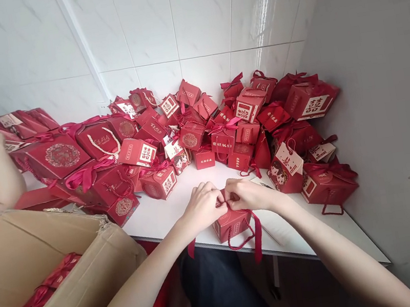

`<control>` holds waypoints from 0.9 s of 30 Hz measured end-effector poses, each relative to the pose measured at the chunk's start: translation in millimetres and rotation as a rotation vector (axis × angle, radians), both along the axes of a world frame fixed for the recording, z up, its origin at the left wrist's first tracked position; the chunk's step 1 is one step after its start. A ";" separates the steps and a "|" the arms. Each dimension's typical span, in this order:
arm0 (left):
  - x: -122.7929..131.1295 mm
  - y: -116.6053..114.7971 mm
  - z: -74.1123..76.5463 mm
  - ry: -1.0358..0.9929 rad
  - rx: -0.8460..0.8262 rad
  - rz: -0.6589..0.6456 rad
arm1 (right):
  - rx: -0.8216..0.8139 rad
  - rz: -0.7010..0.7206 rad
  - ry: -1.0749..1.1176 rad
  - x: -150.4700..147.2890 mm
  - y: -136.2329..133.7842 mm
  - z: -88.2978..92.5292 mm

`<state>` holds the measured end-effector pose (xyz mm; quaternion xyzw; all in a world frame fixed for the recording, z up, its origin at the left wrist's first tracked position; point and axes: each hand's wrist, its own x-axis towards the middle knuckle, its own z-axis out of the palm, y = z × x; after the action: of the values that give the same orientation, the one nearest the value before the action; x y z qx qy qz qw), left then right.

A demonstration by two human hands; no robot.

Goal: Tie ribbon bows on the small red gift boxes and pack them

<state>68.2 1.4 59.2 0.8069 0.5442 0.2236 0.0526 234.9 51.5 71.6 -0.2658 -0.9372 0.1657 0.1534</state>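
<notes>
A small red gift box stands at the table's front edge, close to my lap. My left hand and my right hand meet over its top, fingers pinched together. Both grip a red ribbon, whose tails hang down on either side of the box. The part of the ribbon between my fingertips is mostly hidden. A twisted red cord handle droops over the front of the box.
Many red gift boxes are piled along the white table against the tiled wall. A cardboard carton with red items inside stands at left. Another person's arm reaches in at far left. A grey wall borders the right.
</notes>
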 end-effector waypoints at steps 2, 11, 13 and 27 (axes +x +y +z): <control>1.9 1.7 -2.6 -0.031 -0.003 0.012 | -0.020 -0.012 0.038 0.5 0.9 -3.3; 5.7 1.5 -23.4 -0.197 0.140 0.007 | -0.204 -0.045 0.159 11.2 -1.1 -3.7; 4.7 0.5 -26.8 -0.225 0.185 -0.010 | -0.211 -0.033 0.195 11.8 -1.1 -6.2; -0.2 -0.2 -29.7 -0.282 0.233 -0.033 | -0.396 -0.076 0.356 12.8 -2.3 -12.9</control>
<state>68.0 1.1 29.6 0.7770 0.4885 0.3951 0.0385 247.7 49.2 58.7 -0.2923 -0.8342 0.3842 0.2667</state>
